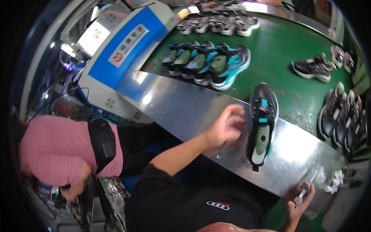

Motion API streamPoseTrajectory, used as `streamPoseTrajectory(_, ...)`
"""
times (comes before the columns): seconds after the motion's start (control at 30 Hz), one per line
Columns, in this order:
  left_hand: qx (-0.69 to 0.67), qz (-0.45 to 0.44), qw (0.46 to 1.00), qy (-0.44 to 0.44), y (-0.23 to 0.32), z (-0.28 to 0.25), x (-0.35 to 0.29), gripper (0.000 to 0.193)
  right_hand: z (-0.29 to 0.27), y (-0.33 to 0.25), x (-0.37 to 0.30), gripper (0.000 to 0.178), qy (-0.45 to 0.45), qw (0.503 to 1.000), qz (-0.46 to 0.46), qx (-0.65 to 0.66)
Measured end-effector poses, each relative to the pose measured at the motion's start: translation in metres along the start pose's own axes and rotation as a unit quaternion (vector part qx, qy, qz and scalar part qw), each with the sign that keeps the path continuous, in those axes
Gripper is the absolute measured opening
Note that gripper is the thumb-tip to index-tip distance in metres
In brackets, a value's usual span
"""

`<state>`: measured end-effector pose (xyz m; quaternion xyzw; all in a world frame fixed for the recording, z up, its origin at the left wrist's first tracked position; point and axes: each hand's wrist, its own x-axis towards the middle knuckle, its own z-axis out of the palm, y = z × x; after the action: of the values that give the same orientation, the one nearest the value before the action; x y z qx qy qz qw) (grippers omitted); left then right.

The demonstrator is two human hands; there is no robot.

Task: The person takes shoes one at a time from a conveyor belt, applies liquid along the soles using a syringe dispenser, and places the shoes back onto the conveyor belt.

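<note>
A single black sneaker [258, 144] with teal trim and a green insole lies on the metal ledge and belt edge, toe pointing away from me. My left hand [227, 127] hovers just left of it, apart from the shoe. Its fingers are loosely curled, spread, empty and slightly blurred. Low on the right, by the ledge's front edge, my right hand [302, 202] is closed around a small dumbbell-shaped tool [304, 190] with a pale shaft and round brownish-grey ends.
Teal-and-black sneakers [220, 63] stand in a row on the green belt [278, 50], with more shoes [228, 23] behind. Black sneakers [338, 116] line the right side; another shoe [313, 69] sits alone. White scraps [335, 181] lie at right. A person in pink [58, 147] bends at left beside a blue-and-white machine [123, 46].
</note>
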<state>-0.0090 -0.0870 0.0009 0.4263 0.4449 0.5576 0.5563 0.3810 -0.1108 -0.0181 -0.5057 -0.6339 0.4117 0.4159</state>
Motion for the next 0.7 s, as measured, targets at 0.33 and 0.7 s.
streamPoseTrajectory(0.33,0.422,-0.071,0.9,0.088,-0.009,-0.017,0.146,0.051,-0.059,0.064,-0.006,0.061,0.04,0.997,0.05,0.046)
streamPoseTrajectory(0.7,-0.079,0.039,0.996,-0.021,0.042,0.074,0.101,0.049,-0.05,-0.006,-0.024,0.054,0.074,0.993,0.096,0.015)
